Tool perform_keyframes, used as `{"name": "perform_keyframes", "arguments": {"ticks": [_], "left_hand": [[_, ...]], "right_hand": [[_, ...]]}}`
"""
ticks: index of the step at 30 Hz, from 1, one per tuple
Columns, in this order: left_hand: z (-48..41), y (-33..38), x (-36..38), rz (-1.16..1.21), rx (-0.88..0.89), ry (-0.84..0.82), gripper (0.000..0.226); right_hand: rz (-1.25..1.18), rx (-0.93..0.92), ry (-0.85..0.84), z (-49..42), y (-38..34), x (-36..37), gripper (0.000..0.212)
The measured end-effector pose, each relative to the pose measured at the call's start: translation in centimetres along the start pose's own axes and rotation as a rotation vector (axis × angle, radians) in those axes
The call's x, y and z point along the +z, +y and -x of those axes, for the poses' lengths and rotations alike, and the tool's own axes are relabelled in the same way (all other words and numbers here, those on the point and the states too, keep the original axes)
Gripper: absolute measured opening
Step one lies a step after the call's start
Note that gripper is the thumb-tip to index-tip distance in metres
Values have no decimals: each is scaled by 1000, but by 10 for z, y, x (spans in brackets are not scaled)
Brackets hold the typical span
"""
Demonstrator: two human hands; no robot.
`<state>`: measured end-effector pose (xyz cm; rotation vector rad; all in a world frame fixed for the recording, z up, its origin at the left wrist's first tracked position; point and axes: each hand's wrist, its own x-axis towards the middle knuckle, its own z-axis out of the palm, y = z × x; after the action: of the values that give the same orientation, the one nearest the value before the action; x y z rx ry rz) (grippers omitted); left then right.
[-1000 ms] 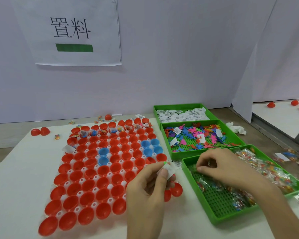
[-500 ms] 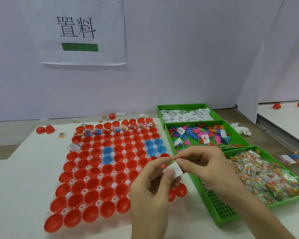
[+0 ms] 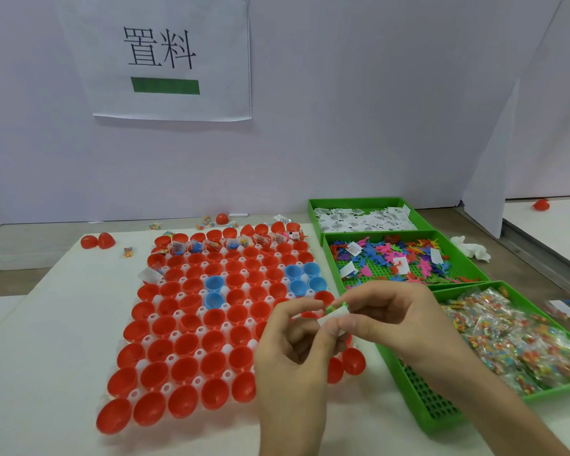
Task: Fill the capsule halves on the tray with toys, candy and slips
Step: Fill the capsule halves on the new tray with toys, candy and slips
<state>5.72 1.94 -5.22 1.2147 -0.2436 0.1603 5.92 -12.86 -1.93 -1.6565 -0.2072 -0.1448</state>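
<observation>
We have free table along the left edge, beside the capsule tray. Three green bins wall off the right edge. Left hand and right hand, both pinching a slip, block the tray's near right corner. Loose red halves and candy packets clutter the far left corner.

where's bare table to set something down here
Bare table left of the capsule tray, out to the table edge, and the strip before its near row. Crowded: green bins at right; left hand and right hand pinch a slip over the gap between.
</observation>
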Motion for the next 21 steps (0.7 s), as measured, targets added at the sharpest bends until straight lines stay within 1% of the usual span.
{"name": "perform_keyframes", "arguments": {"ticks": [2, 3, 6, 7, 10, 15, 18, 20, 21], "left_hand": [[-1, 1, -1, 41, -33, 9, 32], [-2, 1, -1, 42, -38, 17, 29], [-2, 0, -3, 1, -29, 30, 14], [-2, 0, -4, -14, -25, 31, 13], [-3, 0, -5, -59, -21, 32, 19], [-3, 3, -6, -94, -31, 38, 17], [-2, 3, -7, -119, -32, 9, 16], [0, 5, -7, -170, 12, 10, 19], [2, 4, -6, -224, 74, 29, 22]], "right_hand": [[-8, -9, -6, 0, -1, -1, 16], [-8, -16, -5, 0, -2, -1, 14], [-3, -28, -10, 0, -4, 0, 11], [-2, -30, -15, 1, -4, 0, 11], [57, -58, -18, 0, -2, -1, 11], [174, -115, 34, 1, -1, -2, 14], [217, -138, 28, 1, -1, -2, 13], [179, -130, 35, 0, -3, -3, 15], [153, -120, 54, -1, -6, -5, 16]]}}
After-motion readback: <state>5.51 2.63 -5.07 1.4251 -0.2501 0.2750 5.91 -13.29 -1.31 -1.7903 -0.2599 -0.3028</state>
